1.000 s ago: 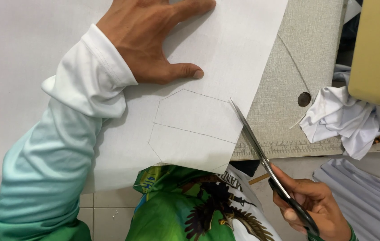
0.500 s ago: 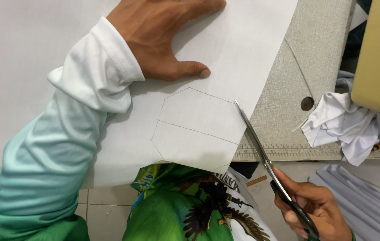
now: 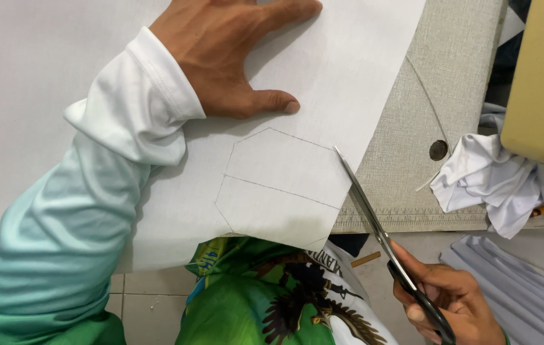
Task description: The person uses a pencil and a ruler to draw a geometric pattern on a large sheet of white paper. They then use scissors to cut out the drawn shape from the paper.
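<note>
My left hand (image 3: 221, 57) lay flat, fingers spread, on the fabric (image 3: 323, 70); right hand (image 3: 451, 303) clamped the scissors (image 3: 380, 233) — a slip could have strayed off the pencilled line.

Left hand (image 3: 227, 57): fingertips cut off by top edge, only thumb fully seen. Right hand (image 3: 447, 300) cropped at bottom; scissors (image 3: 380, 233) handle loops mostly hidden in its grip, partly off frame. White sheet (image 3: 42, 96) runs past top/left edges. Beige machine body (image 3: 540, 83) cropped at right, type unclear. Ruler marks on tabletop (image 3: 412, 220) edge too small to read.
</note>
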